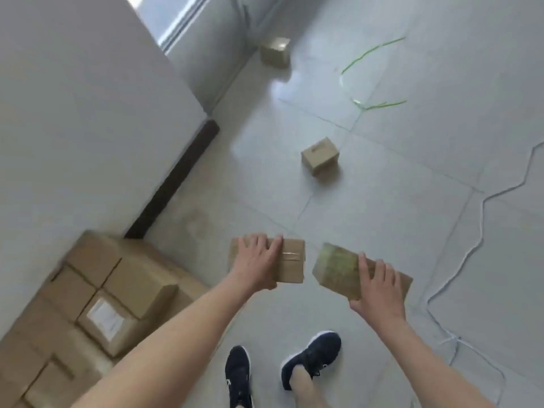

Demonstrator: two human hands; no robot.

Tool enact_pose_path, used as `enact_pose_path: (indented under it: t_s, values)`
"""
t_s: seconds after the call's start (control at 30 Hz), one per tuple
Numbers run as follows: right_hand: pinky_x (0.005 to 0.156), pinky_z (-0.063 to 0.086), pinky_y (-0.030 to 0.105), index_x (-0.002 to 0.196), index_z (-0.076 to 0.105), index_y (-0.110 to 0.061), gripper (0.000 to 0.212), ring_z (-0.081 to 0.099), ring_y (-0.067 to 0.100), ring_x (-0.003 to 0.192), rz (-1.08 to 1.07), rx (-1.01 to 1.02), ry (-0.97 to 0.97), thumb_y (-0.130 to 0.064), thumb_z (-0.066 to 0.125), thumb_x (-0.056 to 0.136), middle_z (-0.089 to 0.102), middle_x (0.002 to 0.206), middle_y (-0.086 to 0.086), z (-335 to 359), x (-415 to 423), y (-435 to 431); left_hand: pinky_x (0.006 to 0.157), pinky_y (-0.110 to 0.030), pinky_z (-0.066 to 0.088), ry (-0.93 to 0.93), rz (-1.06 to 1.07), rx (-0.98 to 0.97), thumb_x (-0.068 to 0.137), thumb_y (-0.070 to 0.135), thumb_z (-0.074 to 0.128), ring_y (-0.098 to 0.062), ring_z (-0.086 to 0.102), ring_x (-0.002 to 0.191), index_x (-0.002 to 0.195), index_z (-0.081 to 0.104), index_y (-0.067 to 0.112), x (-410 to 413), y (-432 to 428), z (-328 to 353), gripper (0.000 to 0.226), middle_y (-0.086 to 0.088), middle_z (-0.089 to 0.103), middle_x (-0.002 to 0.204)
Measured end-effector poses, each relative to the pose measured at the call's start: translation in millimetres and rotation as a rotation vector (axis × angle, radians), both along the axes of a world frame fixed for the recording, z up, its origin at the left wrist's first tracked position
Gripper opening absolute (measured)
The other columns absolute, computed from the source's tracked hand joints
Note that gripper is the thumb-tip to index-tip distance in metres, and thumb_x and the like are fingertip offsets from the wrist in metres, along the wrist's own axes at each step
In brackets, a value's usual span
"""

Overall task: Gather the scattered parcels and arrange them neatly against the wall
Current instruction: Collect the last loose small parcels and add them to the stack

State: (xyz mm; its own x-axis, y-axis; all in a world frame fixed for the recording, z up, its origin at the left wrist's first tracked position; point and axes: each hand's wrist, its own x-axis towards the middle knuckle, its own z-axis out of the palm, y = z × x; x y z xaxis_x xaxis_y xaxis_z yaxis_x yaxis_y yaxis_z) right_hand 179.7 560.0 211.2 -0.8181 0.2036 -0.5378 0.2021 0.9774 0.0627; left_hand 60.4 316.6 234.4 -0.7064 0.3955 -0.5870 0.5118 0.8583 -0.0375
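My left hand (256,262) grips a small brown taped parcel (291,260) from above, held over the floor. My right hand (378,285) grips a second parcel with a greenish top (337,265), beside the first. A row of several cardboard parcels (97,301) lies against the white wall (73,128) at the lower left; one bears a white label. Two more small parcels stand loose on the floor: one in the middle (320,156), one far off by the wall corner (275,51).
The grey tiled floor (382,216) spreads ahead. A green strap (365,72) lies on it at the far right, and a thin white cord (471,251) runs along the right side. A dark skirting strip (173,181) lines the wall. My dark shoes (312,357) are below.
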Motion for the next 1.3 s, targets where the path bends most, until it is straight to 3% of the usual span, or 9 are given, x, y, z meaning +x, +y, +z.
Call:
enact_pose_path:
  t_s: [0.17,0.27,0.43,0.57,0.67,0.87,1.17,1.3]
  values:
    - [0.096,0.038,0.053,0.146,0.037,-0.005,0.111,0.046,0.046,0.112,0.330,-0.064,0.076,-0.037,0.086,0.052,0.047,0.122,0.031,20,-37,-160,0.104,-0.057,0.030,-0.030,0.397,0.056,0.062,0.057,0.075,-0.034,0.032,0.127,0.149,0.005,0.023,86,-185,19,0.116,-0.015,0.035,0.136]
    - [0.091,0.041,0.055,0.142,0.042,-0.002,0.105,0.049,0.047,0.106,0.483,-0.131,0.100,-0.031,0.085,0.051,0.049,0.117,0.032,15,-15,-276,0.106,-0.057,0.029,-0.040,0.576,0.054,0.065,0.063,0.072,-0.034,0.030,0.131,0.150,-0.002,0.024,168,-291,11,0.119,-0.015,0.031,0.142]
    - [0.100,0.038,0.051,0.149,0.032,-0.007,0.109,0.044,0.045,0.118,0.715,-0.155,0.013,-0.041,0.081,0.058,0.046,0.127,0.028,-15,74,-455,0.110,-0.053,0.023,-0.103,0.860,0.005,0.067,0.068,0.066,-0.033,0.024,0.136,0.150,-0.013,0.028,321,-449,-19,0.121,-0.014,0.026,0.147]
    - [0.111,0.029,0.046,0.155,0.005,-0.015,0.115,0.032,0.040,0.132,1.017,-0.102,-0.083,-0.056,0.070,0.070,0.035,0.142,0.023,-52,150,-574,0.110,-0.053,0.022,-0.100,0.973,-0.011,0.066,0.068,0.067,-0.033,0.028,0.133,0.149,-0.007,0.025,429,-556,-47,0.119,-0.013,0.033,0.141]
    - [0.113,0.026,0.047,0.155,-0.008,-0.016,0.117,0.027,0.041,0.136,1.220,-0.087,-0.112,-0.057,0.068,0.075,0.031,0.145,0.023,-86,187,-644,0.110,-0.053,0.019,-0.074,1.007,-0.003,0.066,0.067,0.067,-0.034,0.027,0.136,0.149,-0.004,0.024,485,-618,-81,0.118,-0.014,0.033,0.143]
    - [0.116,0.022,0.049,0.153,-0.016,-0.016,0.119,0.023,0.042,0.141,1.312,-0.047,-0.074,-0.061,0.064,0.078,0.023,0.152,0.025,-150,215,-732,0.111,-0.056,0.017,-0.052,1.110,-0.002,0.067,0.069,0.065,-0.036,0.023,0.139,0.152,-0.004,0.023,525,-695,-161,0.120,-0.017,0.029,0.148]
    - [0.115,0.020,0.056,0.155,0.000,-0.015,0.118,0.027,0.047,0.139,1.353,-0.076,-0.021,-0.058,0.074,0.073,0.027,0.150,0.033,-180,240,-754,0.112,-0.059,0.021,-0.037,1.092,-0.086,0.073,0.062,0.068,-0.037,0.012,0.144,0.152,-0.008,0.019,521,-706,-207,0.118,-0.020,0.014,0.155]
    - [0.118,0.007,0.056,0.150,-0.024,-0.014,0.121,0.007,0.046,0.146,1.402,-0.149,-0.088,-0.060,0.064,0.082,0.003,0.158,0.030,-180,228,-748,0.114,-0.060,0.016,-0.081,1.089,-0.127,0.071,0.072,0.065,-0.036,0.000,0.148,0.150,-0.022,0.019,514,-696,-198,0.129,-0.019,-0.001,0.159]
